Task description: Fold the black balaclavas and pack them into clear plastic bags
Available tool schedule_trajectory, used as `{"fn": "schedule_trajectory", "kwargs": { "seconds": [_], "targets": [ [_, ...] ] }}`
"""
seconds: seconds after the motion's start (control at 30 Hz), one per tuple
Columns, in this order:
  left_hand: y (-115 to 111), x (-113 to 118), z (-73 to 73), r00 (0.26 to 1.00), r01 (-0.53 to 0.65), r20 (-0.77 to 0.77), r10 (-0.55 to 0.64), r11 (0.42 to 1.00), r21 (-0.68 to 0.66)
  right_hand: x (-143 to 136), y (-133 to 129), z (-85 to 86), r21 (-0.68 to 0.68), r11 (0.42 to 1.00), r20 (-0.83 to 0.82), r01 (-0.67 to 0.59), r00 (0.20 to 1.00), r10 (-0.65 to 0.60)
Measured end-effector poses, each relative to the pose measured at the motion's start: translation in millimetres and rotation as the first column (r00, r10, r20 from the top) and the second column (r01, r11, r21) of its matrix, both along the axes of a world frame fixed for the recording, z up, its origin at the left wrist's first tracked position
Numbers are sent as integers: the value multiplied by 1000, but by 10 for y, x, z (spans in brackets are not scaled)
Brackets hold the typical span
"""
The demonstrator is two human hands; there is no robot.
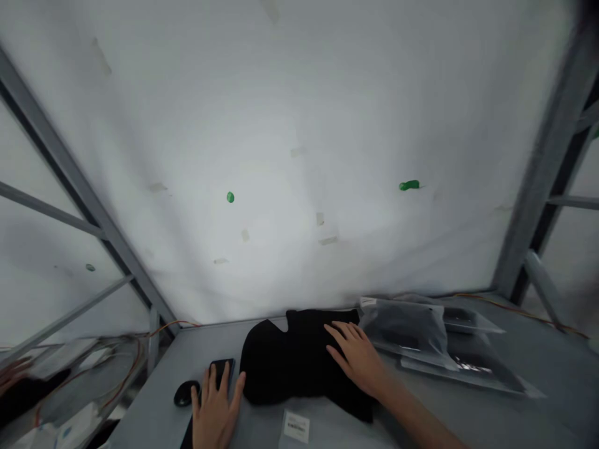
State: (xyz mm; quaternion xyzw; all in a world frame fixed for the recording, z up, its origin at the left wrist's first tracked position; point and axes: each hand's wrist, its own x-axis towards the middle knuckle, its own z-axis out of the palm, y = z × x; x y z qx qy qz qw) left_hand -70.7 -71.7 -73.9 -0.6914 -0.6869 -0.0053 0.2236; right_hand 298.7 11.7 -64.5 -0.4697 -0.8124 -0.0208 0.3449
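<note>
A black piece of fabric point(281, 368) with a notched upper edge lies flat on the grey table. My right hand point(360, 362) rests on its right part, fingers spread and palm down. To the left of the fabric, my left hand point(214, 408) is open, its fingers over a flat, dark, phone-like object point(228, 363) that it partly hides. Just beside those fingers sits a black computer mouse point(185, 393). Below the fabric is a clear plastic bag with a white barcode label point(296, 427), cut off by the bottom edge.
Several clear plastic bags point(407, 324) with dark contents lie overlapping at the right. A white sheet point(281, 125) hangs behind the grey table point(491, 349), between metal frame posts point(126, 262). At the far left, another person's hand point(14, 374) shows over a neighbouring table with cables.
</note>
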Motion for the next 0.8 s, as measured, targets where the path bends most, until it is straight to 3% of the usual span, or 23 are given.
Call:
{"fn": "schedule_trajectory", "kwargs": {
  "seconds": [0.13,0.27,0.47,0.57,0.67,0.8],
  "targets": [
    [69,163,-87,998,10,-55,-11,1000,-16,127,-68,-89,-21,1000,-81,-5,997,3],
    [171,269,-126,995,-80,62,78,996,27,230,-71,-155,-48,999,-156,19,987,-26],
    [155,426,-77,996,-86,-29,85,996,-21,301,-17,-218,-58,997,-227,59,971,-71],
    [152,508,-43,984,-168,50,172,982,-86,298,-31,-224,-45,996,-250,72,965,-81],
    [184,580,55,951,-209,231,206,978,-12,286,-47,-210,-43,997,-274,69,959,-79],
    [307,899,386,861,-223,487,150,970,96,290,-37,-204,-46,995,-302,86,948,-96]
  ]
}}
